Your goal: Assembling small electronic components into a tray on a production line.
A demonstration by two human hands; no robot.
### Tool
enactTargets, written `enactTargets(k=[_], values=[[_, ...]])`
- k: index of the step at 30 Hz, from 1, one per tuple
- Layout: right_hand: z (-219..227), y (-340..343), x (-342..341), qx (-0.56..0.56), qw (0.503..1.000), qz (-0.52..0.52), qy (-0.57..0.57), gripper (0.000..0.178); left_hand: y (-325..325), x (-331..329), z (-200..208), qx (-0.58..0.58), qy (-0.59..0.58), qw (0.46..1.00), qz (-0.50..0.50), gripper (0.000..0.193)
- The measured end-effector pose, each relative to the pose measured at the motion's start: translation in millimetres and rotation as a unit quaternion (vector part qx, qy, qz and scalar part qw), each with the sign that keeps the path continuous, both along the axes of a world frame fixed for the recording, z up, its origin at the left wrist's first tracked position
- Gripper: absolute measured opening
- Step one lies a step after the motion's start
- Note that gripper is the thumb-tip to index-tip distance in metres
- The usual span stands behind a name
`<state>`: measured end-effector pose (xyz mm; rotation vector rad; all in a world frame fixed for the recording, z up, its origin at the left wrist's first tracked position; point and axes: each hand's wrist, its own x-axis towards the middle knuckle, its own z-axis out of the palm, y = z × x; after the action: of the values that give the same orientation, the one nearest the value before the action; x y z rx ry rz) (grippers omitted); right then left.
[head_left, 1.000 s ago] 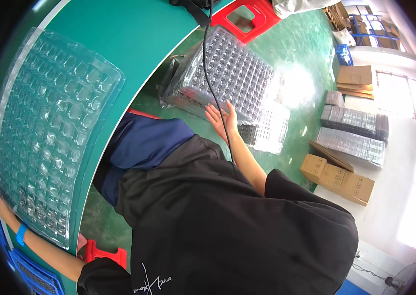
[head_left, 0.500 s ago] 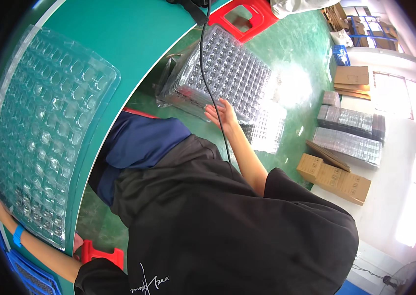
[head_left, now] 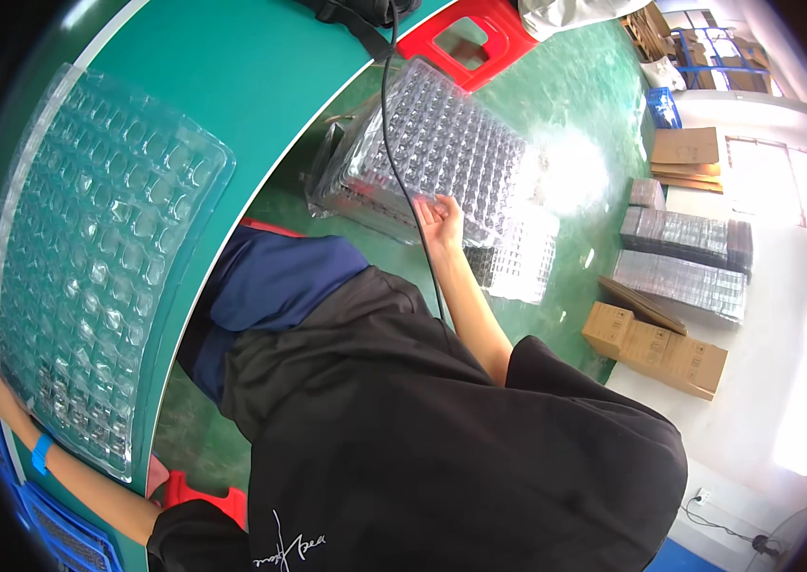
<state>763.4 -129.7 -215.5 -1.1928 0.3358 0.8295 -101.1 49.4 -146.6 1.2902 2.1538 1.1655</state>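
A large clear plastic tray (head_left: 103, 248) with rows of round pockets lies on the green table (head_left: 222, 71) at my left. My left hand (head_left: 3, 389), with a blue band at the wrist, rests by the tray's lower left corner, fingers stretched along its edge. To the right of the table stands a stack of similar clear trays (head_left: 456, 133). At that stack's near edge is my right hand (head_left: 443, 227), palm up, its fingers curled in and appearing to pinch the rim of a tray. A black cable (head_left: 394, 157) hangs down in front of the stack, passing close to the right hand.
A red stool (head_left: 508, 38) stands beyond the stack, and another red stool (head_left: 203, 496) sits under the table's near end. Blue crates (head_left: 65, 529) are at lower left. Cardboard boxes (head_left: 656, 348) and wrapped tray stacks (head_left: 680, 281) line the wall.
My right hand has gone from open fingers to curled ones against the stack's edge. The left hand stays by the tray corner. The whole view has shifted slightly.
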Motion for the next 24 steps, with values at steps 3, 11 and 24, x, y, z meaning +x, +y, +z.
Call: enactTargets(k=[3, 11, 24], values=[[-14.6, 19.0, -22.9, 0.051, 0.997, -0.006, 0.061, 0.017, -15.7, -17.5, 93.1, 0.024, 0.049, 0.998, 0.015, 0.051], [-21.3, 22.3, -26.0, 0.158, 0.981, -0.051, 0.102, 0.048, -16.9, 8.4, 106.3, 0.035, 0.057, 0.998, -0.003, 0.051], [1.9, 34.0, -22.6, 0.231, 0.97, -0.029, 0.071, 0.06, -16.8, 5.2, 114.5, 0.047, 0.072, 0.996, -0.025, 0.048]])
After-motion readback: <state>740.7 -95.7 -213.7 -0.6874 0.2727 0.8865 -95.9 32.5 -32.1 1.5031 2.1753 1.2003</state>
